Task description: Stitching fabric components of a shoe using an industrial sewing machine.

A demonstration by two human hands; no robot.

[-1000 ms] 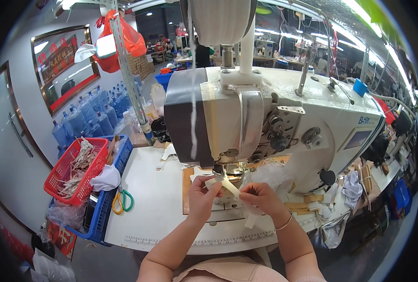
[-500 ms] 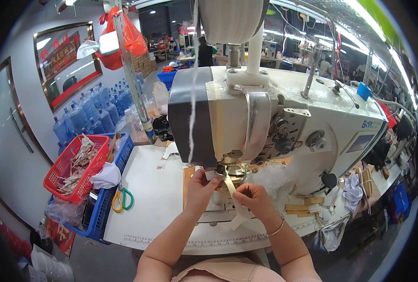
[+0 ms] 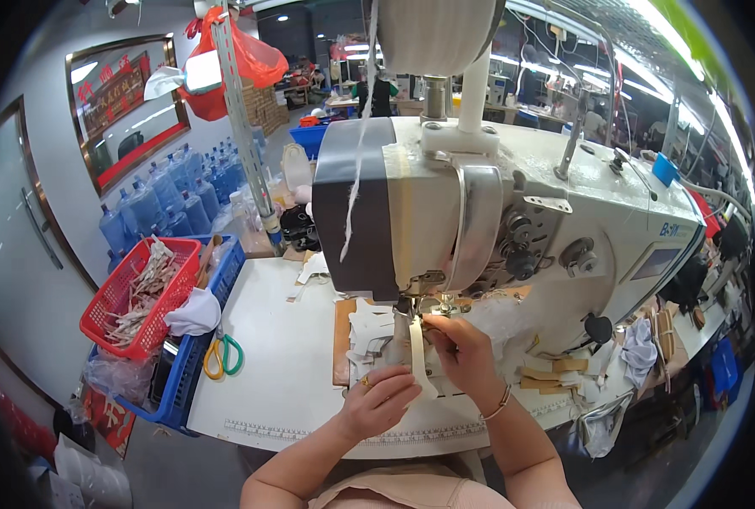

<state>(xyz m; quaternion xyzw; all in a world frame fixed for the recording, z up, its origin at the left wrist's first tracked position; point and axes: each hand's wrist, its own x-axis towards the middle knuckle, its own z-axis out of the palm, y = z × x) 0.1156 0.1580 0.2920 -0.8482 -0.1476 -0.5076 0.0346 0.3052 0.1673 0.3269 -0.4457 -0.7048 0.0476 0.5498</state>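
A cream fabric strip (image 3: 417,349) runs from beneath the needle area (image 3: 414,305) of a white sewing machine (image 3: 530,157) toward me. My left hand (image 3: 382,402), a ring on one finger, has its fingers curled round the strip's lower part. Up close to the needle, my right hand (image 3: 465,352) pinches at the strip's upper end with thumb and forefinger; its fingertips partly hide the contact. White cut pieces (image 3: 369,332) lie in a loose heap on the machine bed, left of the strip.
Scissors (image 3: 223,355) with yellow and green handles lie on the white table (image 3: 271,339) at left. Beside them, a red basket (image 3: 97,327) of scraps sits on a blue crate (image 3: 174,407). Tan pieces (image 3: 556,375) lie at right. A thread cone (image 3: 437,38) hangs above.
My left hand has moved down from the needle toward me onto the strip's lower part. My right hand has moved up to the needle. The white cut pieces now show.
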